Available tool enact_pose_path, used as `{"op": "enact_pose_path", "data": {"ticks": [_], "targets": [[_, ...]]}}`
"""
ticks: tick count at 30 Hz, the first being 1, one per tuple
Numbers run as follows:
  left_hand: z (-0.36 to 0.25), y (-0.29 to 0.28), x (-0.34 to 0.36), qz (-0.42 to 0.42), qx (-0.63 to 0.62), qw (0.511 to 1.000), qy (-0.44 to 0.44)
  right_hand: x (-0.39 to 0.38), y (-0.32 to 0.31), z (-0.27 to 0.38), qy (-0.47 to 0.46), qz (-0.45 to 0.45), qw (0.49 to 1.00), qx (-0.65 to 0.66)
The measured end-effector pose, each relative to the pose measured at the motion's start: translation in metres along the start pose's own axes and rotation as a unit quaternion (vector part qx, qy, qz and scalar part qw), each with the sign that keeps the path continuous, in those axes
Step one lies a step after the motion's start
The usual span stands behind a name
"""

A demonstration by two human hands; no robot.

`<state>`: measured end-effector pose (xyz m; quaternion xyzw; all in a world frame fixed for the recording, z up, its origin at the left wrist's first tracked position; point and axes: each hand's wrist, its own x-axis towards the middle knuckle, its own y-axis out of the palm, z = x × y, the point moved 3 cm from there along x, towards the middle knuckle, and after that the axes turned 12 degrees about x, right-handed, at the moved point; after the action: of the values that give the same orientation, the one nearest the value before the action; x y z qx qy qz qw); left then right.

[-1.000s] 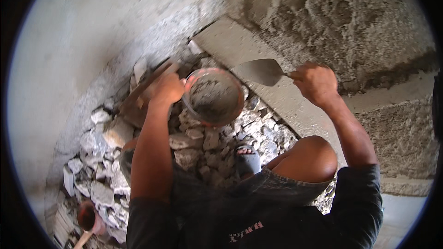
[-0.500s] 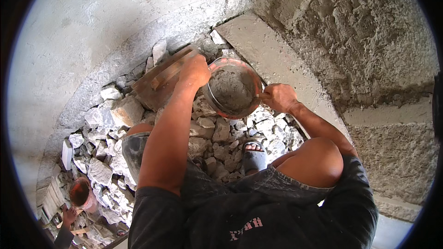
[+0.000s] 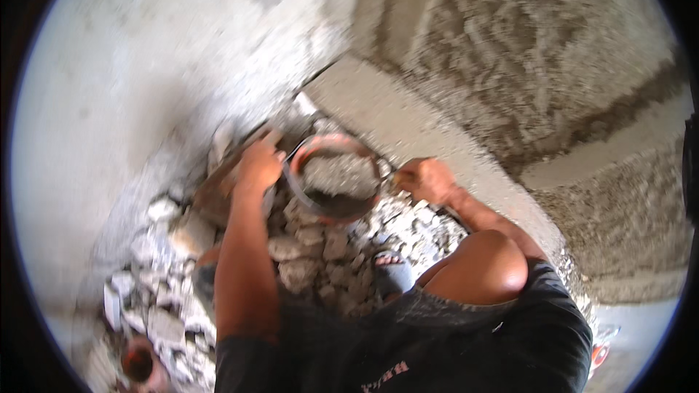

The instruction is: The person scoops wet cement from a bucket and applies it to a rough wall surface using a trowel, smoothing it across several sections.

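Mortar [image 3: 338,175] lies inside the bucket [image 3: 331,143]. Left of the bucket, the left hand [image 3: 260,166] clamps its fingers around the float [image 3: 215,196]; right of it, the right hand [image 3: 428,180] grips the trowel [image 3: 398,179].

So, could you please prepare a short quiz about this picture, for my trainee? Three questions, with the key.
1. True or false: the bucket is between the left hand and the right hand.

2. Where is the brown board?
A) Inside the bucket
B) To the left of the bucket
C) To the right of the bucket

3. Fill in: the bucket contains grey ____.

Key: 1. True. 2. B. 3. Mortar.
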<state>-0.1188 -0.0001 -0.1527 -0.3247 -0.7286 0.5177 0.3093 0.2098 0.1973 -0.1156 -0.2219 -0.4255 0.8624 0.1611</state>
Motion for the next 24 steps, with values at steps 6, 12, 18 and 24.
{"op": "enact_pose_path", "data": {"ticks": [6, 12, 18, 24], "targets": [[0.069, -0.004, 0.003, 0.064, -0.182, 0.974, -0.121, -0.015, -0.052, 0.027, -0.032, -0.030, 0.998, 0.055], [0.049, -0.021, 0.010, 0.103, -0.220, 0.959, -0.146, -0.090, -0.149, 0.047, -0.124, -0.121, 0.982, 0.081], [0.008, -0.028, 0.012, 0.136, -0.202, 0.962, -0.124, -0.207, -0.236, 0.058, -0.104, -0.183, 0.977, 0.032], [0.004, -0.030, 0.007, 0.167, -0.121, 0.971, -0.118, -0.293, -0.264, -0.035, 0.094, -0.131, 0.962, 0.219]]}}
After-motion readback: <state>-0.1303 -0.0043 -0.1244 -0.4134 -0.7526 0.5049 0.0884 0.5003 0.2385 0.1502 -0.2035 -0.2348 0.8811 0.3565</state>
